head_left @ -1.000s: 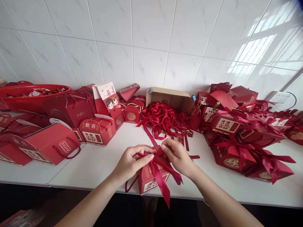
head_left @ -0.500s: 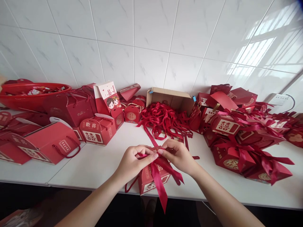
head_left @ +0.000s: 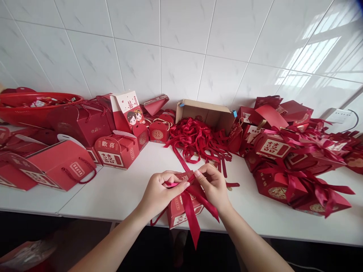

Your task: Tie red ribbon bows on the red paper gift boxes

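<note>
Red satiny ribbon (head_left: 193,223) lies gathered over the top of a small printed card box (head_left: 176,207), which sits at the near edge of the white surface (head_left: 113,196), about midway along. My left hand (head_left: 159,190) is closed, thumb and fingers pinching the ribbon; my right hand (head_left: 215,187) pinches it too, by the box's top, fingertips partly hiding the grip. I judge this box partway along: its ribbon is on, but two flat tails hang loose and no finished bow shows. Toward the far edge, slippery-looking ribbons (head_left: 193,138) spill in a tangle before an open brown cardboard carton (head_left: 204,113). Toward the right end, angular boxes (head_left: 273,183) wear soft, shiny bows (head_left: 291,185), so those look done. Toward the left end, smooth boxes (head_left: 70,158) with rounded tabs and twisted cord handles (head_left: 85,182) show none. Behind them, near the far edge, stands a glossy red basin (head_left: 36,117).
</note>
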`<state>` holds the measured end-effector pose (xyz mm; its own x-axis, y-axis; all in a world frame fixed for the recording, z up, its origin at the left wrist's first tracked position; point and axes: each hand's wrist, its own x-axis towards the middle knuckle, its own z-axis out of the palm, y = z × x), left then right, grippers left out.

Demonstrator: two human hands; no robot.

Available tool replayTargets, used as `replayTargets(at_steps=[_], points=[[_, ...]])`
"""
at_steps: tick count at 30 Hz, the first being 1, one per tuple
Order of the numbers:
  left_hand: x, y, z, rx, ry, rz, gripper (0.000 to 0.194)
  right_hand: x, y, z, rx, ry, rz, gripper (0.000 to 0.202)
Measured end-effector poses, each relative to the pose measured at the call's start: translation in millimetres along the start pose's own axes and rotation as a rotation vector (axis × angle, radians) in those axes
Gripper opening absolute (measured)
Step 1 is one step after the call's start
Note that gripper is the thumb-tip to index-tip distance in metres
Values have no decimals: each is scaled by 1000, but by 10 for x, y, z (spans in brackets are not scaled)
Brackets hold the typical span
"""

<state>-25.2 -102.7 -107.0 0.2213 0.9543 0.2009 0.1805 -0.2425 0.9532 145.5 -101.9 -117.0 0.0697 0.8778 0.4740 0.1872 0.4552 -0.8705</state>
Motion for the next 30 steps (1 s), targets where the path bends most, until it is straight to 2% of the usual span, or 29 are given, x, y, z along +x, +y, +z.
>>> replayTargets(at_steps=[4, 6, 9, 12, 15, 20, 24, 27, 30], points=[[4, 8, 1, 7, -1, -2, 44, -13, 17, 3, 33, 50, 32, 28], [9, 10, -3, 21, -7, -11, 41, 13, 1, -51, 91, -60, 112, 31], [14, 13, -8, 31, -14, -29, 40, 79, -44, -180, 147, -326, 238, 32], [21, 16, -9, 19, -13, -29, 42, 133, -87, -268, 111, -433, 259, 31], [27, 18, -4, 44, -18, -27, 41, 143, -103, -238, 97, -360, 197, 29], [10, 3, 20, 47, -8, 37, 48, 70, -39, -60, 235, -42, 130, 26], [7, -25, 54, 37, 8, 58, 46, -26, 59, 29, 296, 105, 139, 23], [24, -33, 69, 47, 8, 58, 44, -67, 106, 57, 334, 175, 179, 25], [38, -27, 60, 44, 3, 38, 45, -45, 107, 18, 348, 133, 217, 27]])
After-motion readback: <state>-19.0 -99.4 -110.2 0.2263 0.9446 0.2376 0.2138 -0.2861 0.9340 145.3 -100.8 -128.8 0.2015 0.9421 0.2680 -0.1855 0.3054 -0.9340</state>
